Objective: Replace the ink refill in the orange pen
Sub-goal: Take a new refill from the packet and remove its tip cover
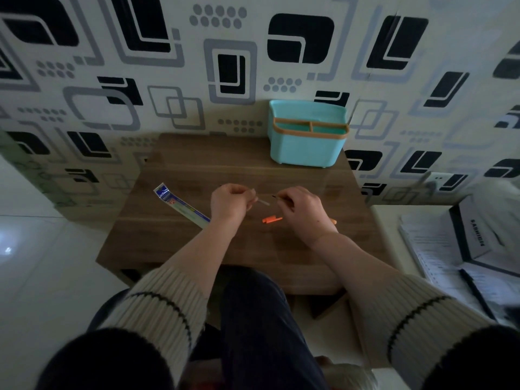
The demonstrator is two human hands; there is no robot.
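My left hand is closed around a thin pale refill whose end juts out to the right. My right hand pinches a thin dark-tipped refill that points left toward the other hand. The two tips are a short gap apart above the brown wooden table. An orange pen cap lies on the table just below the hands. A bit of orange, the pen barrel, peeks out from behind my right wrist; most of it is hidden.
A blue and white refill packet lies diagonally to the left of my left hand. A turquoise organiser box with an orange rim stands at the table's back right, against the patterned wall. Papers and a dark box sit at the right.
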